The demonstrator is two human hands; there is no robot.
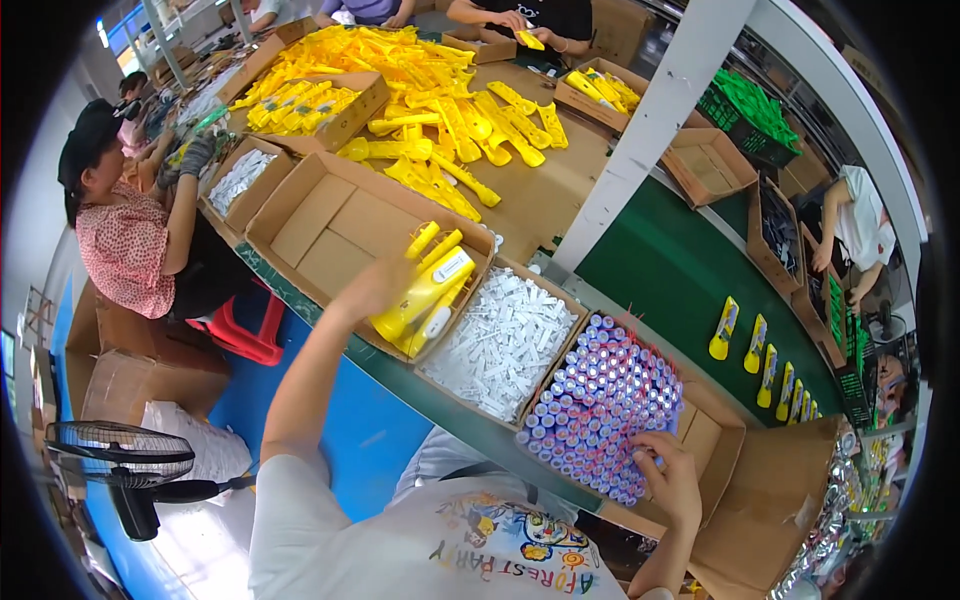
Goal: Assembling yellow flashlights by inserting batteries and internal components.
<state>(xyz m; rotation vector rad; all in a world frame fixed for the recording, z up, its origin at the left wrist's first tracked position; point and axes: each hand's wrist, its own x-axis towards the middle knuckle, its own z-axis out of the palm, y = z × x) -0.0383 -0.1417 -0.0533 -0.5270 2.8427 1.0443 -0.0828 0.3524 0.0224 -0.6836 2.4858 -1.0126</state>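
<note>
The fingers of the right hand (672, 478) are curling narrowly at the right side of a packed block of purple-blue cylindrical cells with thin red wires (600, 400); whether they are pinching one cannot be told. The left hand (378, 292) is blurring over glossy yellow plastic shells with white inserts (425, 295), so its grip cannot be told either. These shells are lying just to the right of the left fingers, in the right end of a long brown cardboard box (325, 235), their long axes running from the box's far right corner toward its near side; the left hand is the nearer one. The cells are lying forward and left of the right fingers, most showing their round ends upward. Between the two, small white plastic strips (510, 335) are filling another carton along the near edge of the green-edged bench (392, 376). Beyond the long box, a heap of yellow plastic shells (430, 110) is spreading toward the far edge. On the right, yellow pieces with grey labels (722, 330) are lying in a row on a green belt (650, 250). One white insert is bearing small dark print, too small to read; the white shirt (400, 550) is showing colourful cartoon figures and lettering, upside down.
</note>
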